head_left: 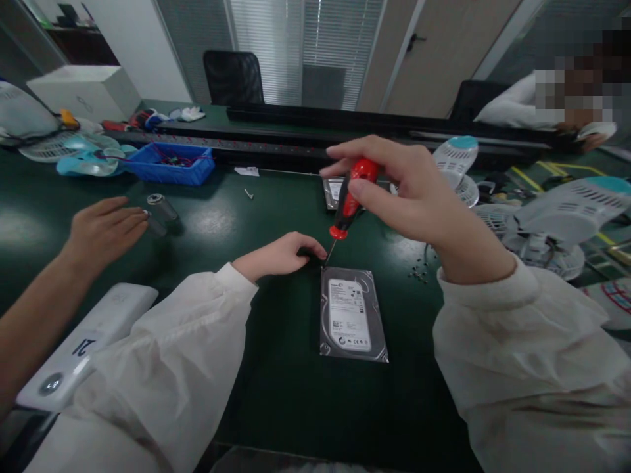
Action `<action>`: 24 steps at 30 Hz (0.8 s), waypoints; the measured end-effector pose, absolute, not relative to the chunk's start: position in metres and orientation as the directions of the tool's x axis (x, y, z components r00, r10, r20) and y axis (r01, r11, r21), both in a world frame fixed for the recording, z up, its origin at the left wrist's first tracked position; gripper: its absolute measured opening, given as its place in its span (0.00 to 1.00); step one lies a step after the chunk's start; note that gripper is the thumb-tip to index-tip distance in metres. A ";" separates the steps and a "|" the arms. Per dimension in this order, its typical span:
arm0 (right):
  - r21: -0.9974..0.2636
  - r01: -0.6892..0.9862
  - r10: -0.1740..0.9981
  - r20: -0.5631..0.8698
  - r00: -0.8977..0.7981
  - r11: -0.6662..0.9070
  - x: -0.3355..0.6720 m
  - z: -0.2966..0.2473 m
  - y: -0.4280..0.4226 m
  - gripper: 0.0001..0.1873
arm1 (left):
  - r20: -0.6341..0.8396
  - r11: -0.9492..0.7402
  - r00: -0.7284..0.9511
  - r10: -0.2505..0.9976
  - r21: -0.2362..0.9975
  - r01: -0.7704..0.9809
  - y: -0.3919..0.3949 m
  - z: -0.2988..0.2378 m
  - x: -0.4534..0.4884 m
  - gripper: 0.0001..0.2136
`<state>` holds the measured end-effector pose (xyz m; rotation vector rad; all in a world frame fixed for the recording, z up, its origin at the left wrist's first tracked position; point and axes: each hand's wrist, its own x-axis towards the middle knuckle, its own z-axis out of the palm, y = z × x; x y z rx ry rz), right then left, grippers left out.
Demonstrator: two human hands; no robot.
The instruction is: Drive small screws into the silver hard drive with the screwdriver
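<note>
My right hand (394,190) is closed around the red and black handle of a screwdriver (350,197), tilted with its thin shaft pointing down and left. The tip meets the upper left corner of a hard disk drive (348,315), which lies label up on the table. My left hand (280,255) is beside that corner, fingers curled, with the index fingertip at the screwdriver's tip. What its fingers pinch, if anything, is too small to make out. A second hard drive (333,192) lies farther back, partly hidden behind the screwdriver and right hand.
Another person's hand (106,226) reaches in from the left near metal cylinders (162,206). Small screws (419,270) lie right of the drive. A blue bin (170,164), white fan parts (557,223) and a white device marked 21 (89,341) surround the area. Another person sits at far right.
</note>
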<state>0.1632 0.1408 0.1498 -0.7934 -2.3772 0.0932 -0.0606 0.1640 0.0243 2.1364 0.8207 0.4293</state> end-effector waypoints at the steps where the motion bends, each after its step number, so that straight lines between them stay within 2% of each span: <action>1: -0.269 0.527 0.578 0.546 -0.607 0.807 0.162 0.149 0.141 0.17 | 0.021 -0.491 0.731 0.682 0.755 0.436 0.164 0.024 -0.061 0.20; 6: -0.203 0.612 0.613 0.525 -0.591 0.764 0.159 0.151 0.141 0.14 | -0.006 -0.528 0.732 0.681 0.688 0.498 0.161 0.026 -0.059 0.16; 11: -0.297 0.473 0.556 0.521 -0.648 0.830 0.161 0.152 0.139 0.12 | 0.005 -0.549 0.746 0.666 0.680 0.485 0.162 0.026 -0.058 0.15; 16: -0.174 0.653 0.637 0.503 -0.584 0.737 0.162 0.152 0.138 0.14 | -0.002 -0.527 0.748 0.664 0.708 0.470 0.165 0.021 -0.060 0.16; 21: -0.211 0.570 0.584 0.526 -0.619 0.794 0.164 0.154 0.136 0.12 | -0.003 -0.494 0.762 0.648 0.760 0.423 0.169 0.014 -0.063 0.15; 24: -0.112 0.659 0.600 0.547 -0.583 0.743 0.165 0.155 0.135 0.16 | 0.008 -0.491 0.762 0.647 0.769 0.409 0.170 0.013 -0.064 0.15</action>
